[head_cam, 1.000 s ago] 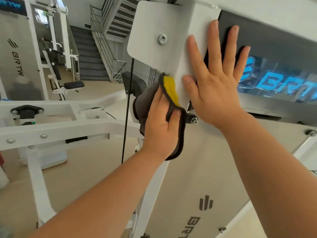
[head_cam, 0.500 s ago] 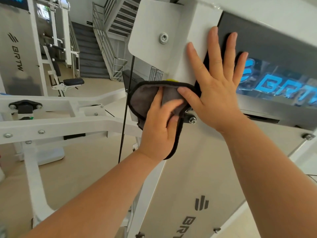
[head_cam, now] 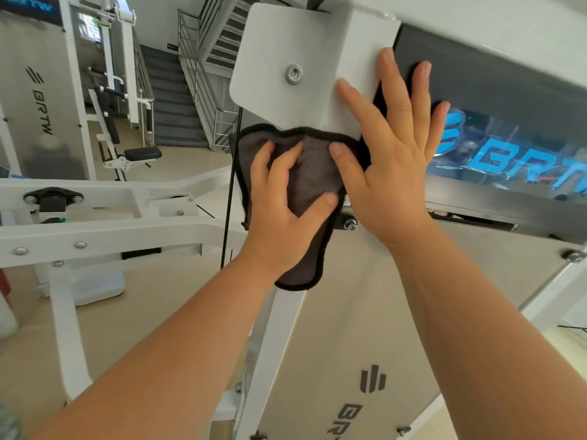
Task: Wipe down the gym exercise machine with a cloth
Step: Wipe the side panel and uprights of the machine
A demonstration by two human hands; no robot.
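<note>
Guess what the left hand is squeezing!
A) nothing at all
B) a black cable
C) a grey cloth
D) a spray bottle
C: the left hand curls its fingers and thumb into the grey cloth, pressing it against the machine, while the right hand lies flat with straight fingers on the white plate.

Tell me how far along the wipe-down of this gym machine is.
Done: cannot tell; no surface shows a wiped mark. In hand: the left hand grips the grey cloth against the upright just under the white bracket plate, the right hand flat on the plate's edge. Left, likely: the dark BRTW panel, the grey shroud below and the white arms.
</note>
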